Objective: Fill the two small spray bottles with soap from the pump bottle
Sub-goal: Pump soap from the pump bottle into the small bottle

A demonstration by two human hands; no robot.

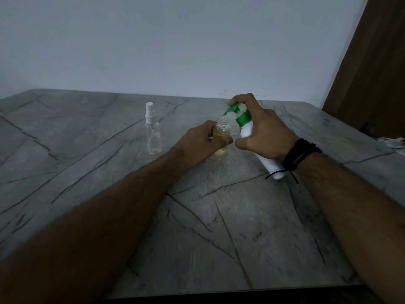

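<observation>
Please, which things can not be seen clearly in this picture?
- Head view: the pump bottle middle, hidden by the right hand.
- The open spray bottle left side, covered by the left hand.
- Its removed cap: not visible.
- Objects at the right edge: cut off, blurred.

No readable text, label, brand, number or sign anywhere: none on the white pump bottle (247, 128), none on the capped clear spray bottle (153, 132), none on the open, amber-filled spray bottle (221, 131), none on the worktop (197, 227).
</observation>
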